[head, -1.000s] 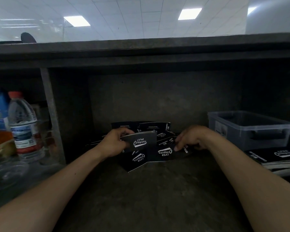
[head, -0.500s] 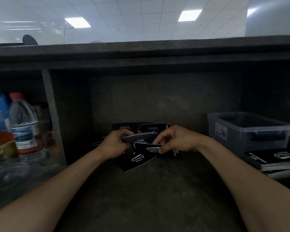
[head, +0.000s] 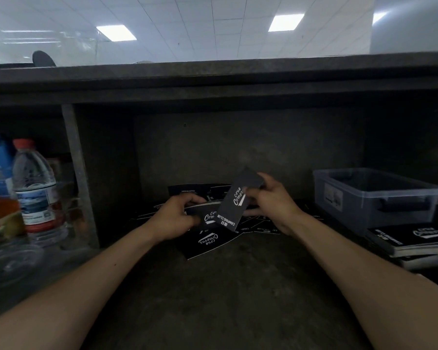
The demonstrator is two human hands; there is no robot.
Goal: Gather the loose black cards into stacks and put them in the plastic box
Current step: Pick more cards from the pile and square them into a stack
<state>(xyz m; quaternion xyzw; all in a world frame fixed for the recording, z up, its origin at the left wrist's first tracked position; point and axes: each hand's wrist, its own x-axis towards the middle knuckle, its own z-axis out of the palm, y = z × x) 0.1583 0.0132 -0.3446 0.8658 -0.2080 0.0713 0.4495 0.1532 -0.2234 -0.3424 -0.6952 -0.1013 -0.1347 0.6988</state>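
– On the shelf [head: 225,299] floor nearest us, what lies there?

– One loose card [head: 208,242], black and face up, flat just before the hands.

– And the hands?

– The left hand [head: 177,218] has its fingers curled round a small stack of cards [head: 205,214], held roughly level above the shelf. How many it holds is hard to say in this dim light. The right hand [head: 271,203] pinches a single card [head: 235,200] between thumb and fingers. This card is tilted up on end, with its lower edge over the stack.

– Beyond them?

– More scattered cards [head: 261,227] lie flat under and behind the hands, toward the back wall.

– The box?

– The plastic box [head: 374,195] stands to the right, apart from both hands. A pile of black cards [head: 412,238] sits just in front of it. A water bottle [head: 36,193] stands far left, past the divider [head: 79,173].
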